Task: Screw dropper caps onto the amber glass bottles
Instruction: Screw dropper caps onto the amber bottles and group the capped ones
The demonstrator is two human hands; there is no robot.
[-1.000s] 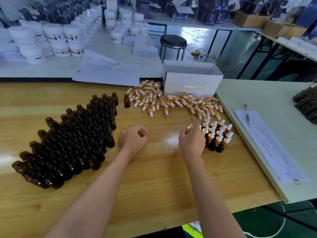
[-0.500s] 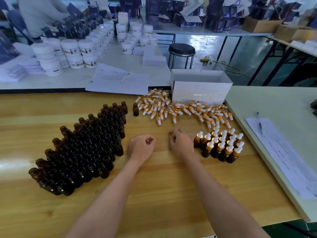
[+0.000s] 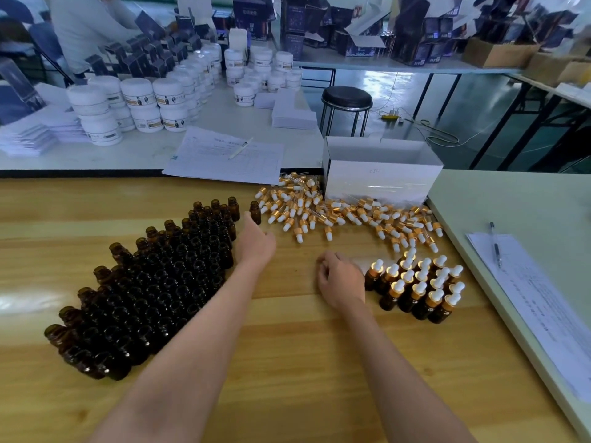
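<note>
head | left hand (image 3: 257,243) stretched forward, fingers straight, holding nothing, tips just beside a lone amber bottle (image 3: 255,212) at the far corner of the uncapped bottles (image 3: 153,282) | right hand (image 3: 342,281) on the desk (image 3: 287,346), fingers loosely curled, nothing visible in them, just beside the capped bottles (image 3: 419,286) | dropper caps (image 3: 335,212) heaped beyond, in front of a white box (image 3: 380,177)

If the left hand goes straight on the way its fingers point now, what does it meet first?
Most likely the lone uncapped amber bottle, standing apart between the bottle block and the loose dropper caps, just beyond the left hand. Depth is unclear from one view.
</note>
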